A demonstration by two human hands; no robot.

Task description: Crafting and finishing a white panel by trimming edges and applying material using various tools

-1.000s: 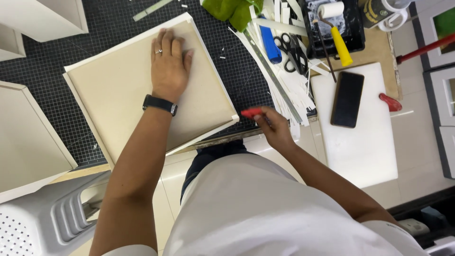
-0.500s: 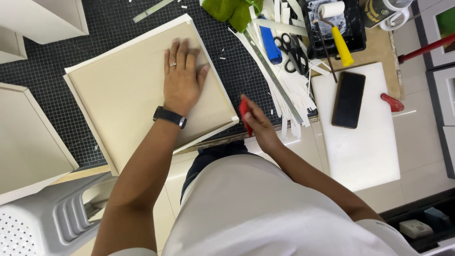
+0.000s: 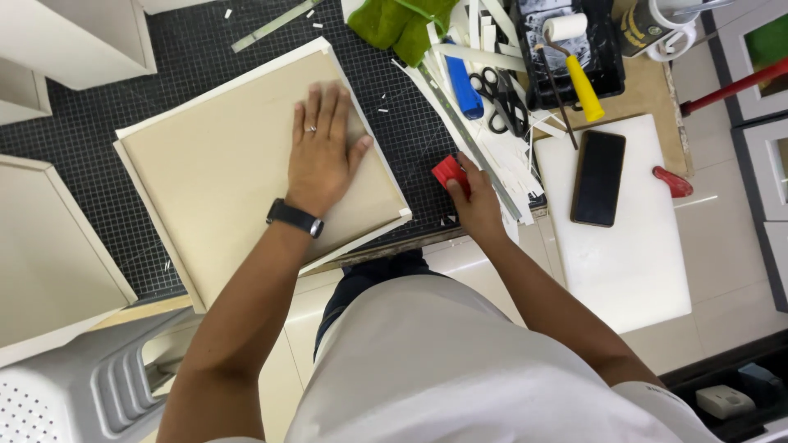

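My left hand (image 3: 322,150) lies flat, fingers spread, on a beige square board (image 3: 222,172) with a white border, pressing it onto the black gridded cutting mat (image 3: 180,74). A black watch is on that wrist. My right hand (image 3: 472,201) is to the right of the board's near right corner and grips a small red tool (image 3: 449,171), held over the mat's edge beside a long metal ruler (image 3: 469,143).
Blue-handled cutter (image 3: 464,86), black scissors (image 3: 497,98), green cloth (image 3: 398,20), white paper strips, a black tray with a yellow-handled roller (image 3: 579,74). A black phone (image 3: 597,176) lies on a white board (image 3: 624,238). More beige panels at left (image 3: 41,254); grey plastic stool (image 3: 74,385) below.
My left hand slid right and down across the board. My right hand rose from the board's bottom right edge to the mat's right side, lifting the red tool with it.
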